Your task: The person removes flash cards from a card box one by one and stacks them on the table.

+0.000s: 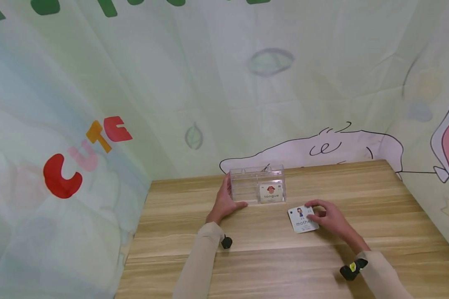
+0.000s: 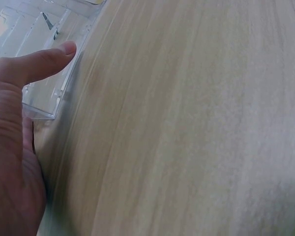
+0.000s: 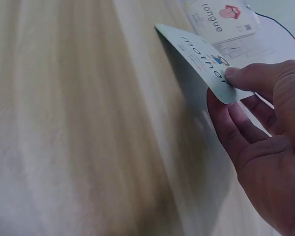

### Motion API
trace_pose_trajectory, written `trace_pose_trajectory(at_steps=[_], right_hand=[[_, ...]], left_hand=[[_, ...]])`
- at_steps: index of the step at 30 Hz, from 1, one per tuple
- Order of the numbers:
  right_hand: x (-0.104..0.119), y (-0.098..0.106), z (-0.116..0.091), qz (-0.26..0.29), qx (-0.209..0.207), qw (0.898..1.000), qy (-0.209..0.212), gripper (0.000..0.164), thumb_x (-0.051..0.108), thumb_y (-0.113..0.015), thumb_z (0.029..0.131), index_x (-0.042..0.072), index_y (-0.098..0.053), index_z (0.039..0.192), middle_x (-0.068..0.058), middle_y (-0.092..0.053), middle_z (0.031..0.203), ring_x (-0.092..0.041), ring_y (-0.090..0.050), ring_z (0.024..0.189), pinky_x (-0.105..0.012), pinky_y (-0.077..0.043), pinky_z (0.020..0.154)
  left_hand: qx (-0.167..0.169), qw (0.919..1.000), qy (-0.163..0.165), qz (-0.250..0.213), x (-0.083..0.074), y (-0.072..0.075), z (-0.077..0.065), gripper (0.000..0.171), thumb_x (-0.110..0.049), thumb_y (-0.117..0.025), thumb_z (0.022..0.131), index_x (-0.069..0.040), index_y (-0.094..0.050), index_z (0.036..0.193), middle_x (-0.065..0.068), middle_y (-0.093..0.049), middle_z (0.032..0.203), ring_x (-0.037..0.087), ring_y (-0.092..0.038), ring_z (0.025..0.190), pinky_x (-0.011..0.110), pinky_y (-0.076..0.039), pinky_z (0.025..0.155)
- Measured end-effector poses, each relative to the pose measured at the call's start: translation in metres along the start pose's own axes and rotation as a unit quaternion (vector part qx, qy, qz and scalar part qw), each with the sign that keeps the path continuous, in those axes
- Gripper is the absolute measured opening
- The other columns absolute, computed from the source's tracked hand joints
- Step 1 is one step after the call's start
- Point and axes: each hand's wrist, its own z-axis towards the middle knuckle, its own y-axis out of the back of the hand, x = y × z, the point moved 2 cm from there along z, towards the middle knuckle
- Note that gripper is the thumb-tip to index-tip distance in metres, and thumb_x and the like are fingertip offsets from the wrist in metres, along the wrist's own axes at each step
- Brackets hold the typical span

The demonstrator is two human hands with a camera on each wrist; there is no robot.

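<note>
A clear plastic box (image 1: 244, 191) with compartments stands toward the back of the table. My left hand (image 1: 223, 204) grips its left end, thumb along the front and the other fingers round the side, partly hidden. In the left wrist view the thumb crosses the front of the box (image 2: 39, 101). Inside the right compartment sit flashcards, the front one reading "tongue" (image 1: 271, 194). To the right and nearer, my right hand (image 1: 331, 218) pinches a white flashcard (image 1: 300, 222) reading "mother" with a small figure on it. The right wrist view shows this card (image 3: 196, 56) tilted above the table, between thumb and fingers.
The wood-grain table (image 1: 262, 270) reaches back to a printed cloth backdrop (image 1: 217, 91) right behind the box. Another side of the cloth (image 1: 71, 232) hangs along the table's left edge. Black wrist cameras (image 1: 226, 242) sit at both cuffs.
</note>
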Motion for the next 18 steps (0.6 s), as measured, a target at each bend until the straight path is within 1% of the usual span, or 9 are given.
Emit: trace_pose_trajectory(at_steps=[3,6,8,10,14,18], right_hand=[[-0.003,-0.002,-0.003,-0.023,-0.005,0.999,0.024,0.035,0.002,-0.083,0.086,0.001,-0.071,0.119,-0.017,-0.069,0.121,-0.027,-0.066,0.104,-0.033,-0.060,0.084],[-0.004,-0.004,-0.006,-0.046,-0.006,0.998,0.042,0.039,0.003,-0.086,0.083,0.000,-0.070,0.118,-0.015,-0.070,0.114,-0.019,-0.064,0.088,-0.026,-0.057,0.072],[-0.004,-0.006,-0.007,-0.057,-0.006,0.997,0.045,0.042,0.005,-0.088,0.081,-0.001,-0.069,0.118,-0.013,-0.070,0.110,-0.015,-0.061,0.079,-0.024,-0.053,0.064],[-0.003,-0.007,-0.009,-0.061,-0.001,0.997,0.044,0.044,0.006,-0.089,0.080,-0.002,-0.069,0.119,-0.013,-0.069,0.108,-0.014,-0.057,0.074,-0.025,-0.050,0.060],[-0.001,-0.009,-0.010,-0.075,0.003,0.997,0.035,0.046,0.007,-0.089,0.080,-0.001,-0.068,0.119,-0.012,-0.067,0.107,-0.015,-0.055,0.076,-0.025,-0.049,0.061],[0.001,-0.010,-0.011,-0.098,0.000,0.994,0.043,0.044,0.006,-0.089,0.079,-0.001,-0.069,0.118,-0.012,-0.065,0.105,-0.015,-0.054,0.077,-0.024,-0.047,0.061]], left_hand=[[-0.002,1.0000,-0.003,0.000,0.000,0.000,0.000,0.136,-0.019,-0.101,0.067,-0.023,-0.009,0.167,0.013,-0.035,0.165,0.029,-0.038,0.149,0.039,-0.033,0.122],[-0.002,1.0000,-0.005,0.000,-0.001,0.000,-0.001,0.136,-0.018,-0.100,0.067,-0.024,-0.009,0.167,0.013,-0.034,0.165,0.029,-0.038,0.149,0.039,-0.032,0.122],[-0.001,1.0000,-0.006,-0.001,-0.002,0.000,-0.001,0.136,-0.018,-0.100,0.067,-0.024,-0.008,0.167,0.013,-0.034,0.165,0.028,-0.038,0.149,0.039,-0.032,0.122],[-0.001,1.0000,-0.008,-0.002,-0.003,0.001,-0.002,0.136,-0.017,-0.100,0.067,-0.024,-0.008,0.167,0.013,-0.034,0.165,0.029,-0.038,0.149,0.039,-0.033,0.122],[0.000,1.0000,-0.007,-0.001,-0.004,0.000,-0.002,0.135,-0.017,-0.100,0.068,-0.024,-0.008,0.167,0.012,-0.033,0.166,0.028,-0.038,0.149,0.039,-0.032,0.122],[-0.001,1.0000,-0.004,0.000,-0.005,0.000,-0.002,0.135,-0.017,-0.100,0.068,-0.024,-0.009,0.167,0.012,-0.033,0.166,0.027,-0.037,0.149,0.038,-0.032,0.122]])
